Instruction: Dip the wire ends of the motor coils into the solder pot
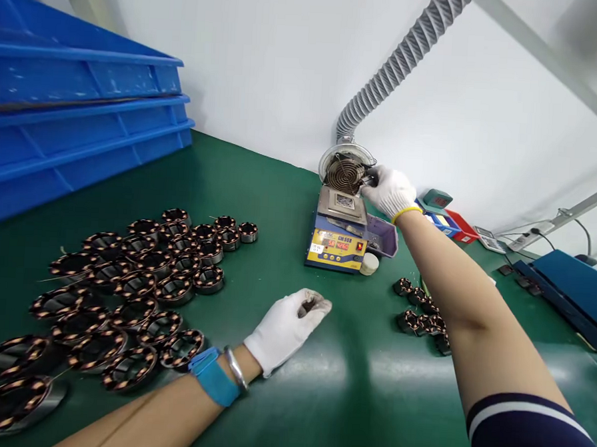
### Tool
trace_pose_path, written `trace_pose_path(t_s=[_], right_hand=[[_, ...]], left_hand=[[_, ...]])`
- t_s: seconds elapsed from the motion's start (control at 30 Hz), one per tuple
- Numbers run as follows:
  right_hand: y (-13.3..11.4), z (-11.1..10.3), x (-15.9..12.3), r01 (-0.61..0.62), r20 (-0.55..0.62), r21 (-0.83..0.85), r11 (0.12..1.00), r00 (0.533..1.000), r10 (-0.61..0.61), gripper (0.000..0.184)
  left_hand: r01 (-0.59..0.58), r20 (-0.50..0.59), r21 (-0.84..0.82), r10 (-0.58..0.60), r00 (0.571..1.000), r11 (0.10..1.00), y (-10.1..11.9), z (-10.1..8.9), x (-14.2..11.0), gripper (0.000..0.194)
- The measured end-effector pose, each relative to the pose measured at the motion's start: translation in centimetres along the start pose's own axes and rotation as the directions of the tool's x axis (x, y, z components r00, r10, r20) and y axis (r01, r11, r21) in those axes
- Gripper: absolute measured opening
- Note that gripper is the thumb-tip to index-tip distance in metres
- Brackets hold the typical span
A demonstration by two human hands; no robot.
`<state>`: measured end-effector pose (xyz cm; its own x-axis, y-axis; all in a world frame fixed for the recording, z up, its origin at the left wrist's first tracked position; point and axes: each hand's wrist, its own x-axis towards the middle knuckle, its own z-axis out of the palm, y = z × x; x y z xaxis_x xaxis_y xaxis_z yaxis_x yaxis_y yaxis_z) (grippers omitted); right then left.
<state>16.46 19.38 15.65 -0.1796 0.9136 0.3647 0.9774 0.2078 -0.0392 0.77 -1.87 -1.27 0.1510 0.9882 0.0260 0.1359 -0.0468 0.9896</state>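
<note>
My left hand (290, 326), in a white glove, is low over the green table with its fingers curled to the thumb and nothing visible in them. My right hand (390, 189), gloved too, reaches to the right side of the round fan guard (345, 176) behind the solder pot (336, 249). Its thumb and fingers are pinched on a small dark thing, too hidden to name. The pot has a yellow front panel with red digits and a metal top plate. Wound motor stators (138, 285) with copper coils lie in a large group left of my left hand.
Smaller stators (418, 316) lie right of the pot, partly behind my right forearm. A purple bin (384, 236) and a round pale block (369, 263) adjoin the pot. A grey duct hose (404, 59) rises from the fan. Blue crates (84, 115) stand stacked at the left.
</note>
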Motion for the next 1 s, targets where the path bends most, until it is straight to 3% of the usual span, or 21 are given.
trace_pose_path(t_s=[0.17, 0.4, 0.63, 0.83, 1.0], right_hand=[[-1.5, 1.3, 3.2, 0.130, 0.111, -0.200, 0.971, 0.988, -0.109, 0.038], [-2.8, 2.8, 4.1, 0.220, 0.169, -0.334, 0.917, 0.971, -0.172, 0.040], [-3.2, 3.7, 4.5, 0.236, 0.195, -0.405, 0.883, 0.966, -0.169, 0.043], [-3.7, 3.6, 4.2, 0.232, 0.203, -0.424, 0.875, 0.966, -0.158, 0.042], [-3.5, 1.5, 3.8, 0.224, 0.104, -0.331, 0.917, 0.974, -0.200, 0.040]], left_hand=[[-0.002, 0.023, 0.031, 0.001, 1.000, 1.000, -0.1, -0.1, 0.0, 0.026], [-0.036, 0.025, 0.146, 0.032, 0.999, 0.989, -0.1, -0.2, 0.2, 0.025], [-0.029, 0.039, 0.193, 0.022, 0.999, 0.981, 0.1, -0.2, 0.2, 0.026], [-0.028, 0.043, 0.203, 0.020, 0.999, 0.979, -0.1, -0.2, 0.3, 0.025], [-0.026, 0.035, 0.167, 0.021, 0.999, 0.986, -0.2, 0.0, 0.3, 0.025]])
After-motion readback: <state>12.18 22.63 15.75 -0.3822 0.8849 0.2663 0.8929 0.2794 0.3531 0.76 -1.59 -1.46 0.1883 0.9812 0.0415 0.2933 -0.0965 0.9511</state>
